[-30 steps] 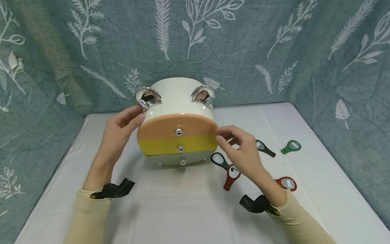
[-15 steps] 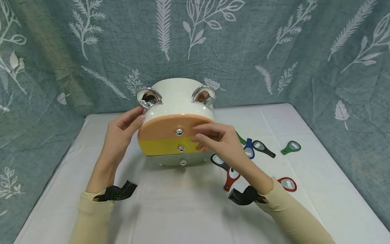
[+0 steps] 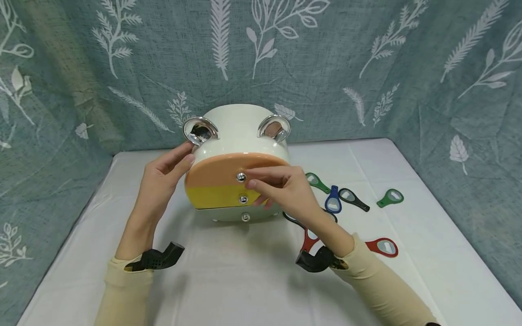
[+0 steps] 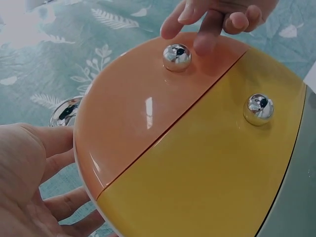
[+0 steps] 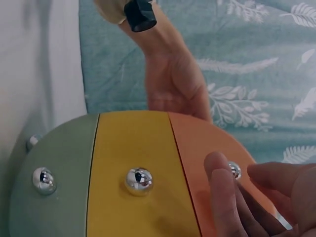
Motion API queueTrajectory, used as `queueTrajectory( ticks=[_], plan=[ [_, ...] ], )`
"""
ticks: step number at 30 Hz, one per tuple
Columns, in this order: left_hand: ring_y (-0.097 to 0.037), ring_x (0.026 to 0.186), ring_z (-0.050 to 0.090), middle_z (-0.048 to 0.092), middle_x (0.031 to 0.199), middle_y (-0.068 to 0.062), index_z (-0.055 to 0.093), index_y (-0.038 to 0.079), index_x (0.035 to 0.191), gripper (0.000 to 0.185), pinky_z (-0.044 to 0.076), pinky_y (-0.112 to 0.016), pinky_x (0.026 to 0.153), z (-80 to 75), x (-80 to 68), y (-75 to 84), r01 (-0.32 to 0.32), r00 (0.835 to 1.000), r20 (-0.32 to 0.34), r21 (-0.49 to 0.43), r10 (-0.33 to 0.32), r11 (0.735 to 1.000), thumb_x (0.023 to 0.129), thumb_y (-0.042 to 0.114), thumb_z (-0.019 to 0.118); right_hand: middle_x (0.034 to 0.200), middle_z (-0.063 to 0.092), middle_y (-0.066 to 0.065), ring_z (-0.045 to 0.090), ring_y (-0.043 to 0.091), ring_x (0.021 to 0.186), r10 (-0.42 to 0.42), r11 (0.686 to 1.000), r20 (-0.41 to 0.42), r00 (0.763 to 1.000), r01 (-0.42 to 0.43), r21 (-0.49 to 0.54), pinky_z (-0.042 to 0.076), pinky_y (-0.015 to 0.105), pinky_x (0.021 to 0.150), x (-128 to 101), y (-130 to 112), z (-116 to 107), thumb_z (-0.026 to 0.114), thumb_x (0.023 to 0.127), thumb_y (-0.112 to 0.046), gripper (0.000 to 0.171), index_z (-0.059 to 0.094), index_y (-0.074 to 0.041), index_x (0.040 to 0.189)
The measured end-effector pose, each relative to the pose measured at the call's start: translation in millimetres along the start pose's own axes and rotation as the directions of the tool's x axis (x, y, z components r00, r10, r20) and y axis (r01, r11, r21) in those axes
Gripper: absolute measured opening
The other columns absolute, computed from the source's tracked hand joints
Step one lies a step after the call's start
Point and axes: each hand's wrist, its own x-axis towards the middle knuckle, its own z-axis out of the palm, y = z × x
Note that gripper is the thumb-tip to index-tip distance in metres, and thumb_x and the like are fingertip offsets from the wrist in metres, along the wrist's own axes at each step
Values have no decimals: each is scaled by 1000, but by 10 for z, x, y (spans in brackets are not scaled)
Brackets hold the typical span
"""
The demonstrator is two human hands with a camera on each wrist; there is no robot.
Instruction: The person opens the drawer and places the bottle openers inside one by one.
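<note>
Left hand (image 3: 162,180) spread against the cabinet (image 3: 241,127), right hand (image 3: 292,192) parted beside its top knob (image 3: 241,177).

Bottle openers (image 3: 333,197) right of cabinet (image 3: 238,162)

Gleaming silver round knobs (image 3: 243,199) dotted three solid colours before you: a glossy orange arched drawer front (image 3: 214,171), a bright yellow drawer front (image 3: 216,197) and a muted grey-green drawer front (image 3: 224,214), framed by a creamy white, glossy rounded cabinet (image 3: 240,124) with mirror-silver ring-shaped ears (image 3: 267,127). Your plain beige fabric sleeves (image 3: 124,294) met black wrist cameras (image 3: 161,258). Red, green, blue and black paddle-shaped openers (image 3: 334,194) brightened a plain white cloth (image 3: 228,280); white leaf sprigs patterned the teal fabric curtain (image 3: 244,63).
</note>
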Motion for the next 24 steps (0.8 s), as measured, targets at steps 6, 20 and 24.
queueTrajectory(
  ticks=[6, 20, 24],
  plan=[
    [-23, 135, 42, 45, 148, -11, 52, 4, 142, 50, 42, -19, 98, 7, 24, -8, 6, 1000, 4, 2, -6, 1000, 96, 18, 66, 102, 72, 9, 70, 32, 64, 27, 999, -32, 999, -26, 45, 57, 45, 55, 23, 46, 3, 71, 92, -9, 21, 76, -5, 112],
    [-21, 140, 34, 41, 151, -11, 52, 3, 142, 49, 39, -18, 100, -11, 45, -18, 13, 1000, 27, -12, -13, 1000, 97, 18, 66, 100, 73, 9, 70, 36, 68, 93, 987, -78, 993, -81, 141, 58, 46, 59, 93, 83, 126, 73, 90, -11, 25, 75, -6, 114],
    [-21, 141, 32, 40, 152, -11, 53, 3, 142, 48, 38, -18, 101, -26, 43, -24, 14, 999, 29, -13, -13, 1000, 97, 17, 65, 96, 74, 10, 70, 36, 68, 135, 979, -116, 984, -114, 172, 58, 47, 61, 114, 77, 179, 78, 86, -13, 25, 76, -6, 111]
  ],
)
